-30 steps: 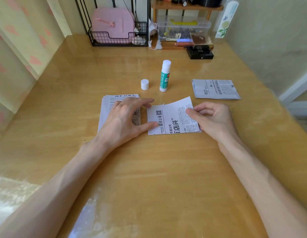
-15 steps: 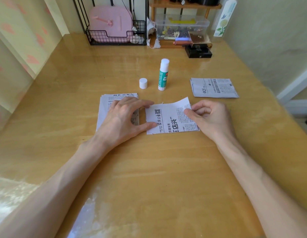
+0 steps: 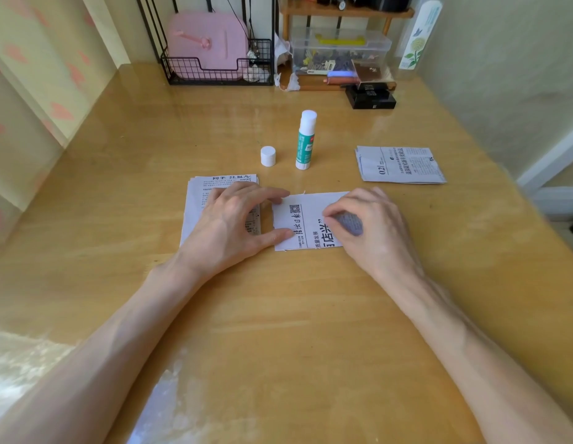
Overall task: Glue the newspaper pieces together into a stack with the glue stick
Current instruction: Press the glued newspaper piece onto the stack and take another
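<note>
L hand flat, thumb & index pressing left edge of newspaper piece, palm over left stack. R hand bent onto piece's right part; grasping or pressing: cannot tell, blurred. Glue stick upright behind piece, cap just beside it on worktop.

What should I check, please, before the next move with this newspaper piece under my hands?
1. Glue stick upright and uncapped: ok.
2. Cap standing left of the stick, apart from it: ok.
3. Left hand steadying the middle piece at its left edge with thumb and forefinger: ok.
4. Right hand on the piece's right part, pressing or pinching: cannot tell.
5. Piece squared with any glued layers beneath: cannot tell.
6. Right pile clear of both hands: ok.
</note>
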